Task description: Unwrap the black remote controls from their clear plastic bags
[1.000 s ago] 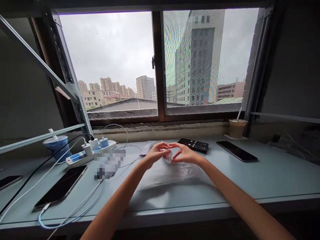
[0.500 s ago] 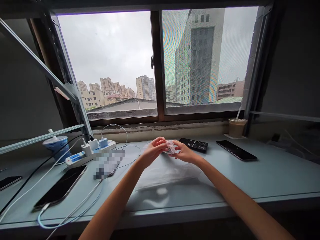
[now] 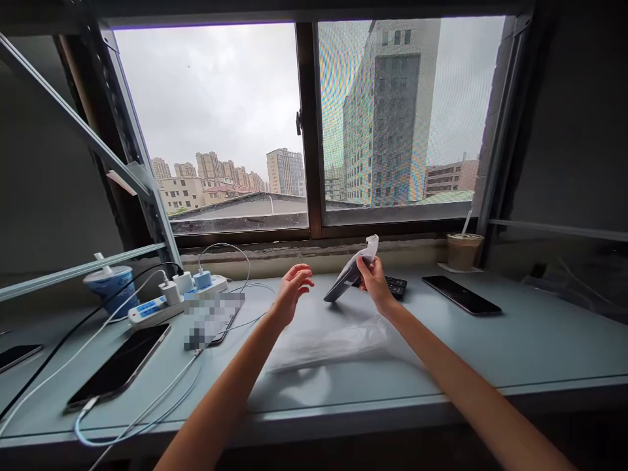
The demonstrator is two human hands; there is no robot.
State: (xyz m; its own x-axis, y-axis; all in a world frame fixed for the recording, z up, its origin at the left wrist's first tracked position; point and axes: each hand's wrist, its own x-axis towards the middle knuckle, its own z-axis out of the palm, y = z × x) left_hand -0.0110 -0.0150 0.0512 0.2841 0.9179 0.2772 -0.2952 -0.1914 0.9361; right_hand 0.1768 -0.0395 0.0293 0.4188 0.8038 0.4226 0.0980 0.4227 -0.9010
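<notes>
My right hand (image 3: 375, 282) grips a dark, long, flat item (image 3: 342, 281) wrapped in a clear plastic bag (image 3: 370, 246), tilted above the desk. The bag's loose end sticks up past my thumb. To the left, my left hand (image 3: 294, 288) hovers apart from it, fingers loosely curled and parted, with nothing in them. Below both hands another clear plastic bag (image 3: 328, 343) lies flat on the desk. Black remote controls (image 3: 396, 286) rest behind my right hand, partly hidden by it.
Phones lie on the desk, one at the right (image 3: 461, 294), one plugged in at the left (image 3: 120, 366). A power strip (image 3: 147, 313) with chargers and cables spreads at the left, by a blue cup (image 3: 112, 288). An iced drink (image 3: 464, 252) stands at the back right.
My hands have moved apart. My left hand has let go of the plastic, while my right hand has lifted the bagged item, which now shows its dark length.
</notes>
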